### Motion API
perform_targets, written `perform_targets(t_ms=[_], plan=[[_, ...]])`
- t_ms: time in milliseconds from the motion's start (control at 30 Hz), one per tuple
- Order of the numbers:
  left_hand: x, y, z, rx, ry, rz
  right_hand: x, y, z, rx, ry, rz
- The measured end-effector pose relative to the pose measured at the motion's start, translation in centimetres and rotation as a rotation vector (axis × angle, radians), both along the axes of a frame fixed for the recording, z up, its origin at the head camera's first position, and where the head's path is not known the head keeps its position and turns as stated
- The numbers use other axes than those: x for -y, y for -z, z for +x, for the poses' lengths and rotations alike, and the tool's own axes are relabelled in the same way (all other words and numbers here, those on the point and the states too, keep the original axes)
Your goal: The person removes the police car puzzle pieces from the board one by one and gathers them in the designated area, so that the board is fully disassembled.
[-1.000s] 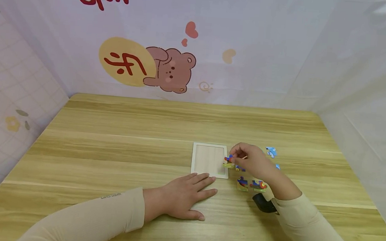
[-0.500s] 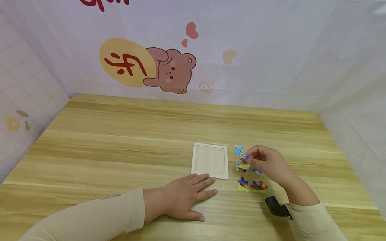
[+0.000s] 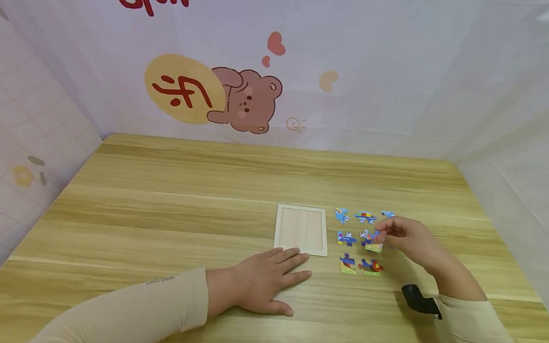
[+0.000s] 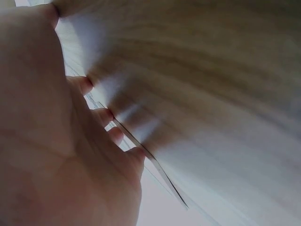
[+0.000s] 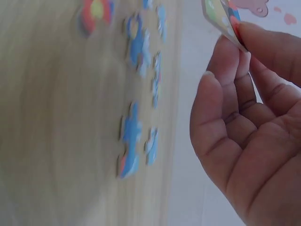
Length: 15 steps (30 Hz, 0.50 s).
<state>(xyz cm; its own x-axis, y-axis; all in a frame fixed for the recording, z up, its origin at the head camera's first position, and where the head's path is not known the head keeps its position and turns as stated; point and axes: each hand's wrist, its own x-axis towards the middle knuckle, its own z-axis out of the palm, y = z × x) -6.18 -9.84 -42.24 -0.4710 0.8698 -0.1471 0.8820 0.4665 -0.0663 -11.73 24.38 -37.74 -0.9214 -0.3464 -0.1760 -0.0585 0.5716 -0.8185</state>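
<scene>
My right hand [image 3: 410, 242] pinches a jigsaw puzzle piece [image 3: 373, 247] between thumb and fingers, above the loose pieces. In the right wrist view this puzzle piece [image 5: 225, 18] is tilted, clear of the table, with green and red on its face. My left hand [image 3: 267, 281] lies flat on the table with fingers spread. Its fingertips touch the near edge of a square puzzle frame [image 3: 278, 230], whose inside is bare wood. In the left wrist view the frame's thin edge [image 4: 162, 172] shows beyond the fingertips.
Right of the frame, several loose puzzle pieces lie in rough rows, among them a blue corner piece [image 3: 341, 215] and a red-and-green piece [image 3: 371, 267]. The right hand partly covers some. Wooden table [image 3: 181, 213] surrounds them; a printed curtain [image 3: 364, 114] hangs behind.
My right hand has moved right with the puzzle piece, from the frame's right edge to above the loose pieces, uncovering those on the left. The left hand stays in place.
</scene>
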Motion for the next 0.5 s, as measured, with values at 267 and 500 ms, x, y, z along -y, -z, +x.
perform_targets(t_ms=[267, 500], plan=[[-0.2, -0.2, -0.1, -0.001, 0.002, -0.002, -2.2, 0.6, 0.1, 0.049, -0.016, 0.046], [-0.2, -0.3, -0.1, 0.006, -0.003, -0.004, -3.6, 0.8, 0.2, 0.126, -0.019, 0.038]])
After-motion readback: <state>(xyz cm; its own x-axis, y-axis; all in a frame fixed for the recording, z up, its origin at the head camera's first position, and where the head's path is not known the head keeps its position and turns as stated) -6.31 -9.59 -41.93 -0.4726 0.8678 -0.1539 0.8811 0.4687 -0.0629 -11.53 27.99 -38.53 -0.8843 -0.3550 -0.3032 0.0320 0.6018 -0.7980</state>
